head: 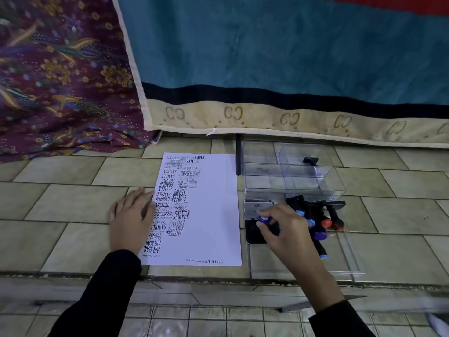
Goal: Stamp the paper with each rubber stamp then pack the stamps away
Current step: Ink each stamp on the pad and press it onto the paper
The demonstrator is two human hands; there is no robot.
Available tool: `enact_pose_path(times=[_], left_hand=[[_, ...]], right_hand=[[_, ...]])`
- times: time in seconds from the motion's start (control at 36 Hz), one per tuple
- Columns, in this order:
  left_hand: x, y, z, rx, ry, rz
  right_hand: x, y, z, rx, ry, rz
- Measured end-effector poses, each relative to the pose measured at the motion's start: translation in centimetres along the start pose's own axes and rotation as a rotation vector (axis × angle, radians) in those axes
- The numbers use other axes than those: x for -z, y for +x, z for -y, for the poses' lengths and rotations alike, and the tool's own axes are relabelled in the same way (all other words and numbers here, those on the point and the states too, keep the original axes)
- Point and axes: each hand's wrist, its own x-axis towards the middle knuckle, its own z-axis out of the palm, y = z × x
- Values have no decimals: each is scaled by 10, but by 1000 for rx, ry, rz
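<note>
Ink comes first, by my reckoning: my right hand (pixel 283 231) pinches a blue-capped stamp (pixel 263 218) between thumb and fingertips, and holds it upright right over the black ink pad (pixel 251 235), whose tin lid (pixel 258 207) stands open just behind. Whether the rubber face touches the pad I cannot tell, since my own fingers hide it. My left hand (pixel 132 215) lies flat, fingers straight, on the left edge of the paper (pixel 216 203), pinning it to the tiled floor (pixel 73 203). The sheet already carries many prints down its left half; its right half is bare, so that is where I judge this one should go. The other stamps (pixel 315 221) lie in a loose heap just to the right of the pad, some resting on the flat clear lid (pixel 340 260). Behind them sits the clear compartment box (pixel 264 181), with a single black stamp (pixel 311 160) in a far compartment, so I take the packing to be barely begun. The next move calls for a lift straight off the pad, a short carry leftward over the sheet's right edge, and a level, firm press on bare paper, while my left hand holds the sheet from sliding.
</note>
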Motion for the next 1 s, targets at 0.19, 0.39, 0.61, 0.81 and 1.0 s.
enact_pose_path(times=[0.19, 0.39, 0.61, 0.81, 1.0], left_hand=[[-2, 0, 1, -6, 7, -9], [-3, 0, 1, -9, 15, -16], [0, 0, 0, 2, 11, -5], [-1, 1, 1, -1, 18, -6], [1, 2, 1, -11, 17, 20]], right_hand=[[-2, 8, 1, -58, -24, 8], [-1, -3, 3, -91, -4, 5], [0, 1, 8, -120, -4, 11], [-6, 1, 28, -76, 6, 3], [-54, 11, 77, 74, 204, 107]])
